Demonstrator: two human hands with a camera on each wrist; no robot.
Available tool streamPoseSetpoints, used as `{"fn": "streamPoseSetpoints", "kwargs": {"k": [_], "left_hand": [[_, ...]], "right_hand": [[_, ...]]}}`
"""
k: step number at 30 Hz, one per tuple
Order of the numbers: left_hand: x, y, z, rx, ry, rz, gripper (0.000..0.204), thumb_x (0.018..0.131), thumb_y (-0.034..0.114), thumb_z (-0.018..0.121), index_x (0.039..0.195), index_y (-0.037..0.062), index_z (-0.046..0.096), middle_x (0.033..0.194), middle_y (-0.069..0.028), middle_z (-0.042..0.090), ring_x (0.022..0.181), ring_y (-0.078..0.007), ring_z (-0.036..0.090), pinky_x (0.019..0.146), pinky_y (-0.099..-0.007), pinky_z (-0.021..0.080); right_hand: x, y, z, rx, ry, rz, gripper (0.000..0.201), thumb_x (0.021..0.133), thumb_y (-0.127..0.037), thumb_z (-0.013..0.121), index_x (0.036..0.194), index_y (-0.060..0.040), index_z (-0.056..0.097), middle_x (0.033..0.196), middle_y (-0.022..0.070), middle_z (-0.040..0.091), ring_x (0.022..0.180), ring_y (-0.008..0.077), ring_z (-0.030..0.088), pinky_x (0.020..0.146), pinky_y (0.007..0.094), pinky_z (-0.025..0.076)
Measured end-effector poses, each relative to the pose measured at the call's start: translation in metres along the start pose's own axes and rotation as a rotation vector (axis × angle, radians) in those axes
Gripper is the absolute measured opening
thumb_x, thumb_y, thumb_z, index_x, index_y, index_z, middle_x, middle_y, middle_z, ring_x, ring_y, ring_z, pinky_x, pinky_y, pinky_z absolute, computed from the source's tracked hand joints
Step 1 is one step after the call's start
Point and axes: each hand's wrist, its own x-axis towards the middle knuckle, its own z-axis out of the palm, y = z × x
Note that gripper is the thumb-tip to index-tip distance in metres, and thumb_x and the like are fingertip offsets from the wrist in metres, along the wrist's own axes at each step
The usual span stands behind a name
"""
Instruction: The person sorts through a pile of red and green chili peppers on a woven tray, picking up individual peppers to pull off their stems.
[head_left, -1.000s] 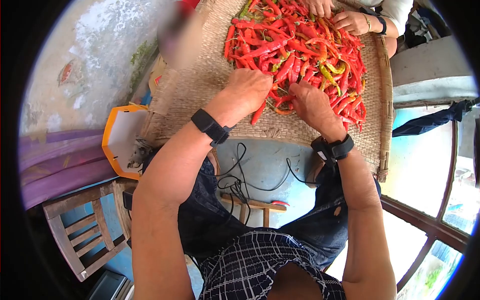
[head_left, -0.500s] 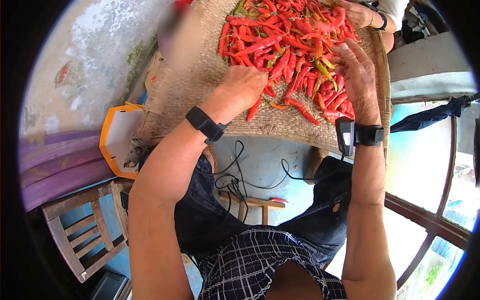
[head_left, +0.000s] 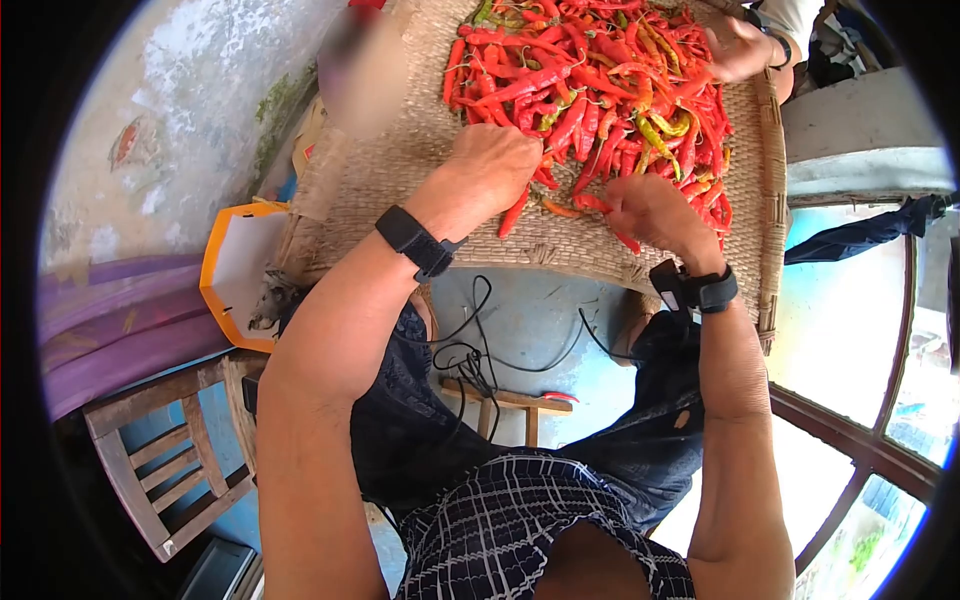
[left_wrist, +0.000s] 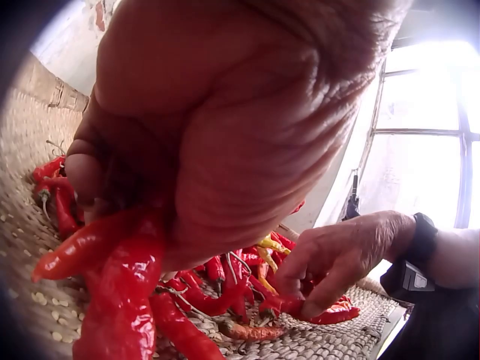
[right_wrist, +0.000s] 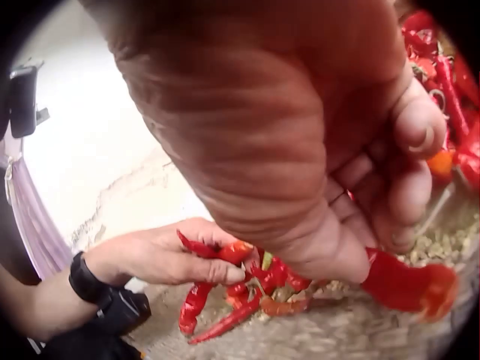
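Red chili peppers (head_left: 600, 85), with a few yellow-green ones (head_left: 655, 135) among them, lie heaped on a woven mat (head_left: 400, 170). At the heap's near left edge my left hand (head_left: 490, 165) grips several red chili peppers (left_wrist: 124, 300), which stick out below its curled fingers. My right hand (head_left: 655, 215) is low at the near edge of the heap, with thumb and fingers pinching a red chili pepper (right_wrist: 409, 285). Between the two hands an orange-red pepper (head_left: 560, 208) lies on the mat. Black bands with small devices are strapped round both wrists.
Another person's hand (head_left: 740, 50) is at the far right of the heap. Pale seeds (left_wrist: 56, 319) are scattered on the mat. An orange-rimmed tray (head_left: 235, 262) and a wooden chair (head_left: 180, 450) stand at the left. Black cables (head_left: 475, 365) hang below the mat.
My right hand went from the near edge to the right side of the heap, then came back to a pepper at the near edge. The left hand stays with its peppers; the other person's hand moved right.
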Motion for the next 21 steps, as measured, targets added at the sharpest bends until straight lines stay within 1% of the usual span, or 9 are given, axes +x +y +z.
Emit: {"fn": "streamPoseSetpoints", "kwargs": {"k": [2,4,6,9,13,16,18,20,21], "left_hand": [[0.0,0.0,0.0,-0.002,-0.001,-0.011,0.011,0.075,0.0,0.05,0.081,0.0029,0.058,0.072,-0.0158,0.063,0.072,-0.0309,0.063,0.06,-0.0405,0.049],[0.0,0.0,0.001,0.003,0.001,-0.011,0.011,0.075,0.0,0.05,0.08,0.003,0.058,0.072,-0.0156,0.063,0.072,-0.0308,0.063,0.06,-0.0405,0.049],[0.001,0.001,0.001,0.008,0.001,-0.003,0.011,0.074,0.0,0.05,0.08,0.0031,0.058,0.072,-0.0154,0.063,0.072,-0.0308,0.063,0.06,-0.0405,0.049],[0.001,0.003,0.0,0.008,-0.011,-0.001,0.011,0.074,-0.001,0.05,0.08,0.0029,0.058,0.071,-0.0156,0.062,0.071,-0.031,0.063,0.06,-0.0408,0.049],[0.002,0.003,-0.002,0.013,-0.019,-0.008,0.011,0.074,0.0,0.05,0.08,0.0026,0.058,0.07,-0.016,0.062,0.07,-0.0313,0.063,0.058,-0.0417,0.049],[0.002,0.002,0.0,0.023,-0.031,-0.006,0.01,0.074,0.0,0.05,0.08,0.0025,0.057,0.069,-0.0161,0.062,0.07,-0.0315,0.063,0.058,-0.0421,0.049],[0.002,0.001,0.002,0.021,-0.009,0.0,0.01,0.074,0.0,0.05,0.08,0.0025,0.057,0.069,-0.0161,0.062,0.069,-0.0317,0.063,0.058,-0.0422,0.049],[0.003,0.001,0.003,0.01,-0.033,-0.021,0.009,0.074,0.001,0.05,0.08,0.0024,0.057,0.069,-0.0165,0.062,0.069,-0.0322,0.063,0.058,-0.0422,0.049],[0.003,0.001,0.003,0.01,-0.032,-0.02,0.009,0.074,0.001,0.05,0.08,0.0024,0.057,0.069,-0.0165,0.062,0.069,-0.0322,0.063,0.058,-0.0422,0.049]], "right_hand": [[0.0,-0.004,-0.018,0.182,0.018,-0.08,0.018,0.071,-0.018,0.062,0.075,-0.0002,0.059,0.069,0.0155,0.06,0.066,0.0309,0.059,0.061,0.0372,0.047],[0.002,-0.01,-0.041,0.344,-0.041,0.044,0.015,0.073,-0.014,0.062,0.075,-0.0016,0.055,0.063,0.0032,0.053,0.06,0.015,0.052,0.055,0.0297,0.042],[0.004,-0.003,-0.051,0.417,-0.032,0.105,0.016,0.074,-0.017,0.063,0.077,-0.0015,0.059,0.064,0.0046,0.055,0.061,0.0133,0.053,0.055,0.0293,0.044],[0.011,0.01,-0.06,1.012,0.44,0.173,0.024,0.084,-0.022,0.06,0.085,0.0025,0.059,0.068,0.0007,0.058,0.058,0.0063,0.05,0.053,0.0212,0.042],[0.026,0.015,-0.042,1.138,0.737,0.199,0.029,0.085,-0.022,0.06,0.093,0.0058,0.06,0.069,0.0016,0.059,0.06,0.0091,0.053,0.054,0.0241,0.045],[0.026,0.002,-0.028,0.659,0.653,0.247,0.03,0.082,-0.021,0.064,0.099,0.0034,0.061,0.069,0.0069,0.061,0.063,0.0148,0.058,0.057,0.029,0.047],[0.029,-0.002,-0.008,0.332,0.327,-0.063,0.025,0.078,-0.021,0.066,0.094,-0.0017,0.063,0.073,0.0142,0.063,0.069,0.0245,0.063,0.06,0.0357,0.049],[0.029,-0.011,0.015,0.126,0.288,-0.029,0.02,0.078,-0.016,0.064,0.092,-0.0032,0.061,0.082,0.0141,0.063,0.068,0.0265,0.061,0.061,0.036,0.049],[0.029,-0.02,0.023,-0.002,0.345,-0.052,0.016,0.076,-0.014,0.065,0.083,-0.0016,0.058,0.079,0.0185,0.06,0.072,0.0349,0.06,0.061,0.0406,0.048]]}}
